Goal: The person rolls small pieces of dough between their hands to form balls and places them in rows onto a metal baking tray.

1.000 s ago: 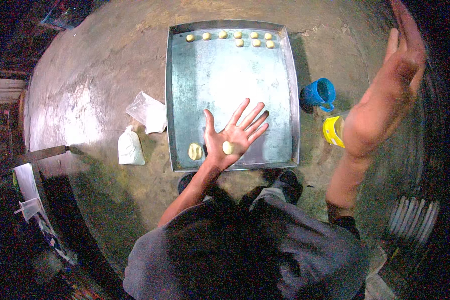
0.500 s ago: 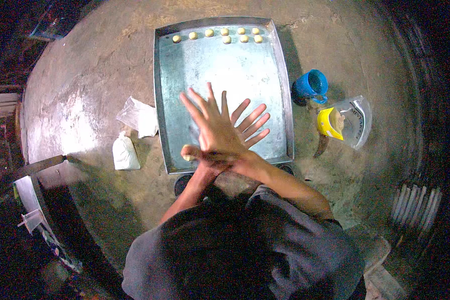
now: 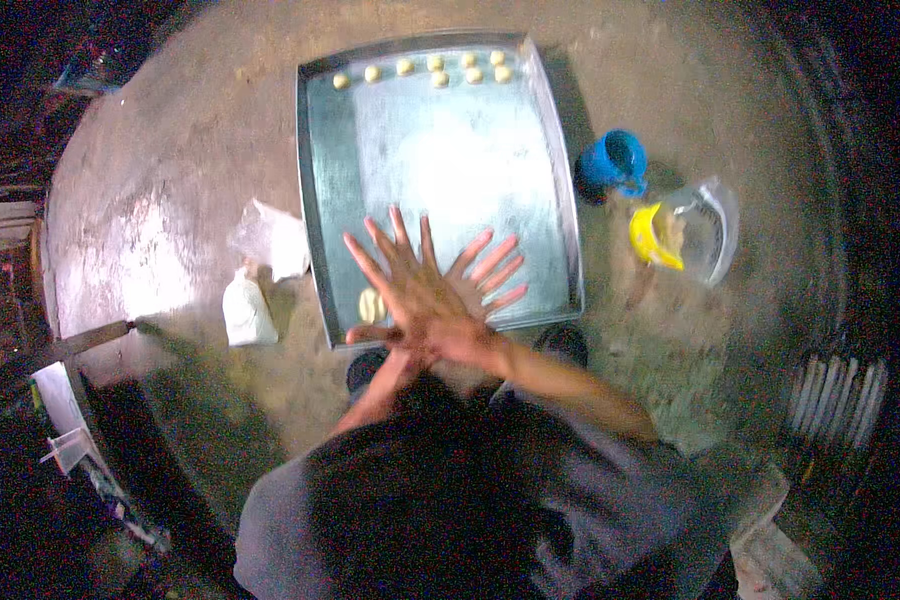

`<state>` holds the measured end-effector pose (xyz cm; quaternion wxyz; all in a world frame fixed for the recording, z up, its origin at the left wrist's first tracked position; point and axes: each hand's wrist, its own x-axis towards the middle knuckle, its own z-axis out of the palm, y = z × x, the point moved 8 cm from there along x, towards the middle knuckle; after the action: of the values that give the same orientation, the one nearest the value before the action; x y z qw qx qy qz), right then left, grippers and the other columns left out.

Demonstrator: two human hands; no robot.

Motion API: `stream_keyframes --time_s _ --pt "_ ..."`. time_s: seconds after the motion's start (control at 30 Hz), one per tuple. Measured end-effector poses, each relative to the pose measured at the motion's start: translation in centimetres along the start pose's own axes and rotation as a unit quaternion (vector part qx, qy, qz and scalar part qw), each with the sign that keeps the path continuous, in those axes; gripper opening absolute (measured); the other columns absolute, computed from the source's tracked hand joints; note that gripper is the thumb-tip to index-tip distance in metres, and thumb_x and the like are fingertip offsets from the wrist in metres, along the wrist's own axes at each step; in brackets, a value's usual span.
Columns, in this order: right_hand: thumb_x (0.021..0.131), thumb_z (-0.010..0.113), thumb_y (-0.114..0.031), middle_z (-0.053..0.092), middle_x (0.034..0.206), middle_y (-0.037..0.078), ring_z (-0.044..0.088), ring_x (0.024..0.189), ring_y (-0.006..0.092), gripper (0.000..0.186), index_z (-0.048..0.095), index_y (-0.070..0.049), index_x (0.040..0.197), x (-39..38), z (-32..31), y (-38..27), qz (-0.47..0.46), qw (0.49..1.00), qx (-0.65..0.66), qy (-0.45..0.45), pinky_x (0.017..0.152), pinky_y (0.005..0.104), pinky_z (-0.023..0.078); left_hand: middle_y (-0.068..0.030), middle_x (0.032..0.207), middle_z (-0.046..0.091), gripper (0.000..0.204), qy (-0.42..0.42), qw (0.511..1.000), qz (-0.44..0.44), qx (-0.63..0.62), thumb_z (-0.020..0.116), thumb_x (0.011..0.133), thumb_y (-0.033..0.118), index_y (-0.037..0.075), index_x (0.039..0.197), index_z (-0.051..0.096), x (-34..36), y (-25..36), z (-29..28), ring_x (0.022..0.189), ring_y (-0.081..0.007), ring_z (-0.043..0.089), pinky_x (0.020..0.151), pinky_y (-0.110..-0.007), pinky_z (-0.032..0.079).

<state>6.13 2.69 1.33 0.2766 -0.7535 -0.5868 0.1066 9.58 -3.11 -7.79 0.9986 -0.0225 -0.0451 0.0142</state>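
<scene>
My right hand [image 3: 410, 290] lies across my left hand [image 3: 490, 275], wrists crossed, above the near part of a shallow metal tray [image 3: 340, 200]. Fingers on both are stretched and spread, the right hand's toward the far left and the left hand's toward the far right. Where they overlap, the right hand covers the left palm, so anything between them is hidden. Beside my right thumb shows a pale, ridged lump [image 3: 372, 305] that looks like dough; I cannot tell whether it rests on the tray. Several small pale dough balls [image 3: 404, 67] sit in two rows along the tray's far edge.
Right of the tray stand a blue mug [image 3: 613, 160] and a clear plastic bag with a yellow part [image 3: 655, 238]. On the left are a tied white bag [image 3: 248, 310] and a crumpled clear bag [image 3: 275, 240]. Pale slats [image 3: 838, 400] show at far right.
My crossed hands have come nearer to me and lower over the tray. The pale lump now shows clear of my right thumb. The whole view has shifted slightly.
</scene>
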Motion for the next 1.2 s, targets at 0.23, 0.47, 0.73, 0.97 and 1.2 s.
stream_keyframes --time_s 0.23,0.47,0.73,0.97,1.2 --pt "0.081 0.034 -0.088 0.028 0.158 0.021 0.007 0.149 0.0496 0.111 0.026 -0.006 0.155 4.5 -9.8 1.9 0.032 0.958 0.240 0.150 0.115 0.0682 0.002 -0.0235 0.162 0.015 0.113 0.026 0.994 0.017 -0.104 0.035 0.081 0.088 0.010 0.158 0.013 0.5 0.9 6.6 0.149 -0.0417 0.019 0.120 -0.062 0.016" --pt "0.070 0.036 -0.095 0.022 0.159 0.025 0.008 0.148 0.0520 0.121 0.025 -0.013 0.158 3.8 -7.9 -2.3 -0.081 0.989 0.024 0.119 0.111 0.0749 0.005 -0.0233 0.163 0.012 0.109 0.046 0.989 0.045 -0.130 0.036 0.083 0.086 0.012 0.159 0.011 0.4 1.2 7.5 0.150 -0.0419 0.016 0.119 -0.064 0.017" --pt "0.081 0.038 -0.087 0.041 0.145 0.020 0.030 0.141 0.0434 0.105 0.037 -0.009 0.151 1.9 -2.5 -2.3 -0.094 0.989 0.067 0.097 0.115 0.0657 0.015 -0.0157 0.164 0.015 0.095 0.089 0.990 -0.052 0.094 0.047 0.085 0.076 0.021 0.158 0.021 -1.0 -0.1 3.9 0.149 -0.0423 0.019 0.115 -0.070 0.021" --pt "0.088 0.044 -0.077 0.051 0.133 0.022 0.041 0.131 0.0397 0.092 0.042 -0.007 0.148 3.6 -10.9 1.7 -0.003 0.954 0.196 0.226 0.111 0.0550 0.026 -0.0177 0.164 0.016 0.088 0.056 0.998 -0.023 0.021 0.048 0.091 0.069 0.018 0.157 0.020 -0.7 0.0 5.8 0.147 -0.0428 0.023 0.114 -0.070 0.023" --pt "0.087 0.035 -0.082 0.054 0.128 0.016 0.049 0.120 0.0339 0.095 0.046 -0.009 0.146 1.8 -6.8 -2.5 -0.064 0.985 0.030 0.157 0.104 0.0510 0.032 -0.0259 0.147 0.043 0.083 -0.021 0.998 -0.033 -0.038 0.044 0.097 0.063 0.009 0.156 0.020 -1.3 0.0 4.4 0.133 -0.0452 0.045 0.112 -0.062 0.033"
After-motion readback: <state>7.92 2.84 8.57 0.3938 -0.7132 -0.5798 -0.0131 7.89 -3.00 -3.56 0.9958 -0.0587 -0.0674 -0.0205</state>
